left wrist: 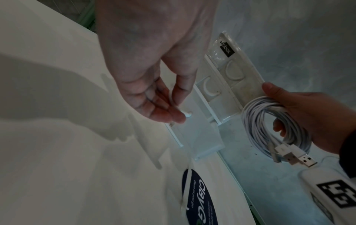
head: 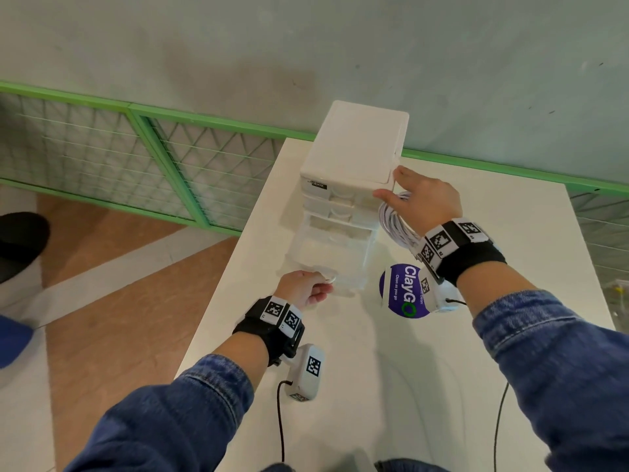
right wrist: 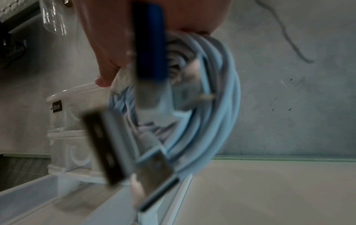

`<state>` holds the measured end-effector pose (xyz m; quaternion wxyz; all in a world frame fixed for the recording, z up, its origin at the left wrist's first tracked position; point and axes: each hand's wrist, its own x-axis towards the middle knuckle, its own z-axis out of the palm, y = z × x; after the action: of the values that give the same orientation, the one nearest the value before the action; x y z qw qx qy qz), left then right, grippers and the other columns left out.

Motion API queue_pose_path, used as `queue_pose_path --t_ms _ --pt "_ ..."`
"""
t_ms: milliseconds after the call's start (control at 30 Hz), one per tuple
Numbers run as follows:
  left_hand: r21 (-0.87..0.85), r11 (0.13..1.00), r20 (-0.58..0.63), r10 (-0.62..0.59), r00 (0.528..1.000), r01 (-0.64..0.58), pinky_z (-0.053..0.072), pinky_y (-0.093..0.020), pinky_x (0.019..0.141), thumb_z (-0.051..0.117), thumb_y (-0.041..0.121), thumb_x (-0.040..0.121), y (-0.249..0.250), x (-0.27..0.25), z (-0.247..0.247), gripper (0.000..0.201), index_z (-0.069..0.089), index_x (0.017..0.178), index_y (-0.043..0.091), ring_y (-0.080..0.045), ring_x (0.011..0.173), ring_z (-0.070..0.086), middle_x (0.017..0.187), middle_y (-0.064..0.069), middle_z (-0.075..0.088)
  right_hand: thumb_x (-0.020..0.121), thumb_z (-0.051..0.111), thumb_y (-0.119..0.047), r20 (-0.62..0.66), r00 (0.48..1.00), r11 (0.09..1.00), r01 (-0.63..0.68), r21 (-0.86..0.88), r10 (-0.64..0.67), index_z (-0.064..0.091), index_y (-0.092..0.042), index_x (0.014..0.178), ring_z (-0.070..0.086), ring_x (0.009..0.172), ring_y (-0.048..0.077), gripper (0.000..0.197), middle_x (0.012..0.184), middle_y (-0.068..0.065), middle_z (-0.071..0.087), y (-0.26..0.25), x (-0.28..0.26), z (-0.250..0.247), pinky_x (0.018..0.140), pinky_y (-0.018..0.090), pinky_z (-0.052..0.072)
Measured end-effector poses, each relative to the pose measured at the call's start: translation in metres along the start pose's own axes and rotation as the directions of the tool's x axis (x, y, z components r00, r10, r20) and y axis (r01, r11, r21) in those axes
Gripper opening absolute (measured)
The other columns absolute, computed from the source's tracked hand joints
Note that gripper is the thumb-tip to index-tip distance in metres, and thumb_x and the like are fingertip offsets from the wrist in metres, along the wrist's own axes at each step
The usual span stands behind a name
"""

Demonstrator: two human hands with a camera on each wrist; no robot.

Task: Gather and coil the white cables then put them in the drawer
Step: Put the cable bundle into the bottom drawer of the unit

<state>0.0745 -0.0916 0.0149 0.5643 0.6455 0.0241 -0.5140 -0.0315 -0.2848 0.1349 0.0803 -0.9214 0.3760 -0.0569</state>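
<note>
A white drawer unit (head: 354,144) stands at the back of the white table (head: 306,362). Its clear bottom drawer (head: 326,253) is pulled out toward me. My left hand (head: 323,284) pinches the drawer's front handle; the left wrist view shows the left hand (left wrist: 179,112) with fingers and thumb curled on the handle of the drawer (left wrist: 200,134). My right hand (head: 408,195) holds a coil of white cables (head: 394,223) beside the unit's right front corner, thumb against the unit. The coil (left wrist: 269,129) hangs from the fingers, USB plugs (right wrist: 108,146) dangling below the coil (right wrist: 217,106).
A purple ClayGo sticker (head: 401,291) lies on the table right of the drawer. The table's left edge (head: 224,284) drops to the floor, with a green mesh fence (head: 136,148) behind. A wall stands right behind the unit. Black camera leads trail off both wrists.
</note>
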Motion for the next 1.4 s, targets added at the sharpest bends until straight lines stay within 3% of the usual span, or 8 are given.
queue_pose_path --t_ms 167,333,567,700,867,1000,1167,1400 --pt "0.008 1.0 0.011 -0.022 1.0 0.022 0.052 -0.015 0.049 0.065 0.0 0.083 -0.01 -0.013 -0.006 0.01 0.061 0.077 0.007 -0.005 0.047 0.065 0.051 0.001 0.066 0.089 0.035 -0.064 0.031 1.0 0.999 0.003 -0.041 -0.002 0.049 -0.022 0.13 0.053 0.119 0.025 0.06 0.142 -0.007 0.046 -0.005 -0.003 -0.006 0.087 0.035 0.044" --pt "0.04 0.999 0.033 -0.025 0.999 0.023 0.052 -0.016 0.049 0.064 0.0 0.083 -0.013 -0.018 -0.008 0.007 0.063 0.08 0.006 -0.004 0.048 0.064 0.053 0.002 0.067 0.087 0.039 -0.064 -0.008 1.0 1.0 -0.022 -0.022 0.022 0.054 -0.019 0.114 0.06 0.098 0.03 0.055 0.105 0.006 0.068 -0.008 -0.004 -0.009 0.068 0.03 0.037" --pt "0.071 0.997 0.025 -0.031 0.999 0.029 0.052 -0.017 0.048 0.066 0.0 0.082 -0.016 -0.024 -0.016 0.008 0.062 0.079 0.005 -0.006 0.047 0.064 0.054 0.0 0.067 0.088 0.038 -0.063 -0.015 1.0 1.0 -0.024 -0.007 0.024 0.053 -0.018 0.115 0.06 0.1 0.03 0.054 0.109 0.006 0.067 -0.009 -0.005 -0.009 0.07 0.031 0.039" --pt "0.11 0.994 0.027 -0.014 1.0 0.011 0.053 -0.017 0.052 0.069 0.002 0.081 -0.014 -0.027 -0.017 0.006 0.064 0.081 0.006 -0.006 0.049 0.064 0.057 0.0 0.068 0.089 0.037 -0.063 0.038 0.997 0.996 -0.067 0.055 0.065 0.039 -0.024 0.139 0.048 0.124 0.027 0.064 0.138 0.003 0.051 -0.009 -0.007 -0.007 0.093 0.037 0.042" --pt "0.304 0.953 0.06 -0.032 0.998 0.013 0.05 -0.02 0.058 0.066 0.01 0.086 -0.003 -0.037 -0.031 0.009 0.063 0.078 0.008 -0.009 0.053 0.061 0.07 -0.006 0.065 0.086 0.04 -0.065 -0.05 0.99 0.979 -0.121 0.165 0.131 0.048 -0.019 0.132 0.057 0.112 0.028 0.067 0.12 0.01 0.063 -0.005 -0.015 0.005 0.084 0.036 0.046" --pt "0.634 0.767 -0.055 0.17 0.984 -0.097 0.04 -0.02 0.047 0.066 0.017 0.084 0.013 -0.042 -0.05 0.016 0.059 0.071 0.011 -0.016 0.051 0.053 0.062 -0.002 0.058 0.083 0.051 -0.061 -0.257 0.943 0.855 -0.052 0.515 0.212 0.07 -0.02 0.086 0.064 0.082 0.016 0.046 0.087 -0.001 0.071 -0.021 -0.03 0.016 0.07 0.026 0.045" --pt "0.664 0.589 -0.085 0.672 0.736 -0.461 0.039 -0.023 0.06 0.064 0.032 0.088 0.052 -0.046 -0.041 0.022 0.062 0.085 0.01 -0.016 0.066 0.051 0.074 -0.002 0.06 0.084 0.058 -0.052 -0.189 0.941 0.622 -0.029 0.782 0.28 0.068 -0.018 0.079 0.06 0.073 0.01 0.036 0.078 -0.006 0.068 -0.065 -0.028 0.043 0.068 0.024 0.045" --pt "0.84 0.163 0.319 0.622 0.715 -0.517 0.036 -0.042 0.108 0.064 0.047 0.083 0.046 -0.022 -0.008 0.075 0.032 0.143 0.013 -0.027 0.131 0.039 0.145 -0.012 0.037 0.089 0.047 -0.053 0.109 0.958 0.525 -0.238 0.817 0.264 0.064 -0.018 0.077 0.057 0.064 0.014 0.041 0.065 -0.004 0.061 -0.084 -0.012 0.099 0.062 0.026 0.042"
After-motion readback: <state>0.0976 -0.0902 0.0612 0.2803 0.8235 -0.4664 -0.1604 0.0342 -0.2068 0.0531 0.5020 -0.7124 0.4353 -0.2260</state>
